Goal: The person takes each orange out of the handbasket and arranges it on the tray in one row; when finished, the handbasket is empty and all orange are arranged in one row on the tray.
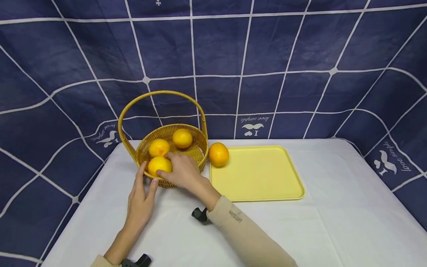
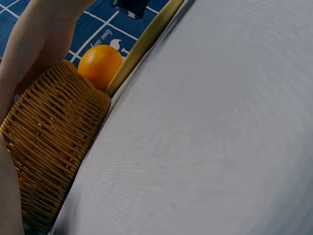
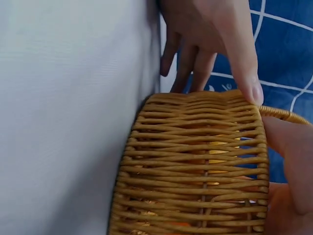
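Navy cloth [image 1: 217, 44] crossed by white lines hangs beyond my fingers, and a white-covered table [image 1: 333, 222] spreads out below them. With my right hand [image 1: 183, 168] I reach over the rim of a woven basket [image 3: 190, 142], thumb and fingers curled round the front orange [image 1: 156, 163], which sits in the basket just inside the near rim. My left hand [image 1: 140, 204] holds nothing in its grasp: its fingers are spread along the outside, touching the near left part of the basket, with my thumb (plain to see from the right wrist) resting at the rim. Just past my right fingertips sits a second orange [image 1: 158, 146], and farther beyond them, toward the back of the basket, a third orange [image 1: 182, 138]. Arching high above and beyond both sets of fingers is the handle [image 1: 163, 92]. Off to the right of my right fingers, outside the basket, a fourth orange [image 1: 218, 154] rests at the near-side-left, far corner of a yellow tray [image 1: 257, 170]. Behind those fingers, my beige sleeve [image 1: 247, 230] covers the forearm.
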Motion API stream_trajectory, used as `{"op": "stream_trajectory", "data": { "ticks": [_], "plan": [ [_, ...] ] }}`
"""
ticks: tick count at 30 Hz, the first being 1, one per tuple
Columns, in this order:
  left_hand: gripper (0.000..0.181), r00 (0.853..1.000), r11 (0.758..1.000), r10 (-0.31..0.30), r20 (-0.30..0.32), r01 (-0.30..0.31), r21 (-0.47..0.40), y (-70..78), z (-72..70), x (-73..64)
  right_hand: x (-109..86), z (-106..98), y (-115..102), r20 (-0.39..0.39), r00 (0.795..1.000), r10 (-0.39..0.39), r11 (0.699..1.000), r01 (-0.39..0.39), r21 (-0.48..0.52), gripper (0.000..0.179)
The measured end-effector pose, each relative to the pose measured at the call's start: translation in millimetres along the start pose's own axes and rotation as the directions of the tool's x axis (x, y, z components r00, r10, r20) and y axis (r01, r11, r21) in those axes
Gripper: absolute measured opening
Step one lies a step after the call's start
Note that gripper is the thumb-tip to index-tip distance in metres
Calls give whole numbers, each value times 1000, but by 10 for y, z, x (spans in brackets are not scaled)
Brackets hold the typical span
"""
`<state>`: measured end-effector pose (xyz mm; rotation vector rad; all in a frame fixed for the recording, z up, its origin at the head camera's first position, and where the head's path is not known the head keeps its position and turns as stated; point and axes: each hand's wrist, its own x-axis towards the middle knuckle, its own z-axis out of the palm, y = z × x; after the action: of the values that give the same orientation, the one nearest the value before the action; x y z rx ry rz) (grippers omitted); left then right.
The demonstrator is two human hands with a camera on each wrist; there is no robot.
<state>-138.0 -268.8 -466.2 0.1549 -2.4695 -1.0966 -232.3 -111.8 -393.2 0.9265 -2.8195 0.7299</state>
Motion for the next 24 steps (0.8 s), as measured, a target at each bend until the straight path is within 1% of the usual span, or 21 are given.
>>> {"op": "stream_trajectory", "data": {
  "ticks": [8,12,15,19,21,24],
  "plan": [
    [69,1000,1000,-4,-1,4,7,6,-40,34,152,-4,-62,67,996,51,999,-51,6,69],
    [68,1000,1000,8,-12,-8,-4,-10,-38,57,193,6,-75,68,996,58,998,-60,30,68],
    [68,1000,1000,7,-9,-7,-5,-27,-22,55,200,10,-72,79,995,64,996,-69,64,64],
    [68,1000,1000,-11,-3,11,0,-39,-2,23,187,17,-50,119,989,82,990,-95,104,58],
    [68,1000,1000,-9,-2,9,-2,-33,5,10,175,15,-37,131,988,87,988,-103,117,58],
    [68,1000,1000,-2,-1,2,-11,-17,18,0,153,10,-17,119,988,93,985,-109,133,62]
  ]
}}
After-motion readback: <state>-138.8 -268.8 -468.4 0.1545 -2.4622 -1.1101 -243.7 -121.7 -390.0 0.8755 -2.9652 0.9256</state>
